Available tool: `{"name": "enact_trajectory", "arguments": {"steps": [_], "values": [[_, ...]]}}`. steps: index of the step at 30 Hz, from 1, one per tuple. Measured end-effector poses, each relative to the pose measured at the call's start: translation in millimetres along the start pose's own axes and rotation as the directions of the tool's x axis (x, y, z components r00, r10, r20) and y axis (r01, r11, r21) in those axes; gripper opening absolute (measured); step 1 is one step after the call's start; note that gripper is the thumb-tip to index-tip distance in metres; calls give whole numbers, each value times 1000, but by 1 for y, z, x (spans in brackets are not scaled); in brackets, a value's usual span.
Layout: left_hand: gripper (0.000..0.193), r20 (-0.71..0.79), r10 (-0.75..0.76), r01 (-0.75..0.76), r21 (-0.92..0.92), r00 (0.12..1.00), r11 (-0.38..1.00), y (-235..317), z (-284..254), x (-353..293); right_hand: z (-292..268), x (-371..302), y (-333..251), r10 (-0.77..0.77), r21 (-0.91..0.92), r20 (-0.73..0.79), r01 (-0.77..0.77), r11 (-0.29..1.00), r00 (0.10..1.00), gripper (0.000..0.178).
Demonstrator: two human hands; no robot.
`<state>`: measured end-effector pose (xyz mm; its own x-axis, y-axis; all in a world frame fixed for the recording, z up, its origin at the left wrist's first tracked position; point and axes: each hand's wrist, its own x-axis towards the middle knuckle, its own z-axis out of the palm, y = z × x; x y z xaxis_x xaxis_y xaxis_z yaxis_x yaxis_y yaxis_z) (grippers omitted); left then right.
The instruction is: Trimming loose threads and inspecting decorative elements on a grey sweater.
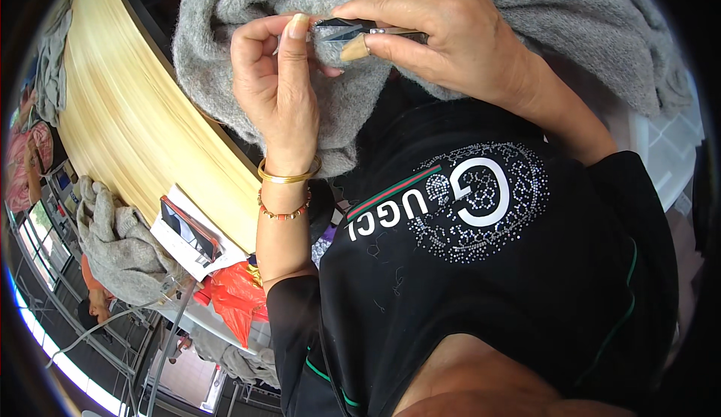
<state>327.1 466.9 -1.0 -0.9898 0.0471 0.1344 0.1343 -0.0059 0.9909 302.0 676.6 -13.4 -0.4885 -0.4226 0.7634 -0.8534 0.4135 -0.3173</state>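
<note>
Grey fuzzy knit fabric (218,19) lies heaped in front of me, spreading behind and below both hands. My right hand (466,38) is closed round a pair of small dark thread snips (342,30), their blades pointing left. The blades reach up to the fingertips of my left hand (282,79), which is pinched with the thumb up against a bit of the grey knit. A small tan piece (355,48) shows under the snips by the right fingers; what it is I cannot make out. Exactly what lies between the left fingertips is partly hidden.
A pale wood-grain table (143,94) curves along the left. Near its close edge are a phone (188,231) on white paper (169,240), a red plastic bag (236,301) and more grey knit (120,244). Other people (94,297) are farther left. A pale tiled surface (668,147) shows at right.
</note>
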Motion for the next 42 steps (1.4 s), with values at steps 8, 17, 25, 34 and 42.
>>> {"name": "enact_trajectory", "arguments": {"steps": [8,17,25,34,42], "values": [[12,1,0,0,20,1000,1000,-1,2,-2,-8,2,-4,55,-48,57,-52,998,997,26],[12,21,24,-25,38,999,999,-3,1,-2,-15,2,-4,73,-54,61,-70,996,995,24],[12,42,71,-76,156,997,985,-5,-2,-6,-26,14,-13,265,122,201,-293,948,943,21],[12,65,78,-88,168,995,982,-9,-2,-5,-31,16,-12,432,298,368,-544,784,824,21],[12,81,43,-51,100,996,994,-3,4,-2,-27,7,-1,418,324,452,-582,746,788,26]]}}
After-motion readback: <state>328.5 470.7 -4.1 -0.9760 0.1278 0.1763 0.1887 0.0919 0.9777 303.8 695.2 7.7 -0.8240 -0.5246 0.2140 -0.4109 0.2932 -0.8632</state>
